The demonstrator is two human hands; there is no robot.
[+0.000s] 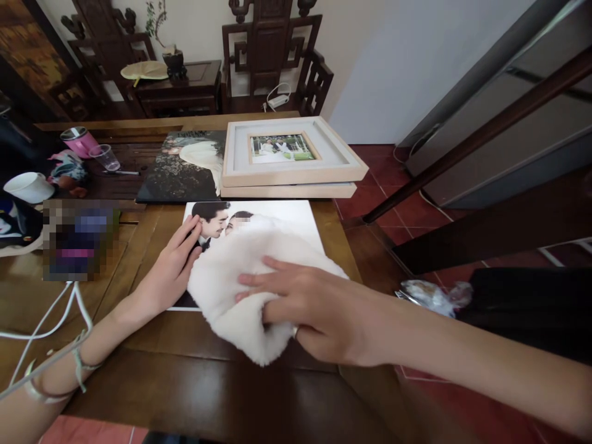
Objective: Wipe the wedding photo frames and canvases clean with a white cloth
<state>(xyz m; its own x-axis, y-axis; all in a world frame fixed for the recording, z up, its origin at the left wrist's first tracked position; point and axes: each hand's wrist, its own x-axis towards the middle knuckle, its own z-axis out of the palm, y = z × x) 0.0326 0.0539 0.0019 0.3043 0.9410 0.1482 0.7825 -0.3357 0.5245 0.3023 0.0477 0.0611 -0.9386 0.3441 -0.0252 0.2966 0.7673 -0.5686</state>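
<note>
On the wooden table lies a large white photo print (pixel 296 213) of a couple, possibly a panel or an album cover. A fluffy white cloth (pixel 226 271) covers much of its middle and right side. My right hand (pixel 300 302) presses on the cloth, with some fingers spread over it and others curled around a fold. My left hand (pixel 173 265) rests flat on the left edge of the print, fingers stretched out and holding nothing. The cloth hides most of the second person in the picture.
Behind the print sit stacked light wooden picture frames (pixel 235 166) and a dark photo album (pixel 161 169). To the left are a pink tumbler (pixel 79 143), a clear plastic cup (pixel 108 159), a white mug (pixel 28 187), a blurred-out phone-like object (pixel 76 240) and white cables (pixel 71 308).
</note>
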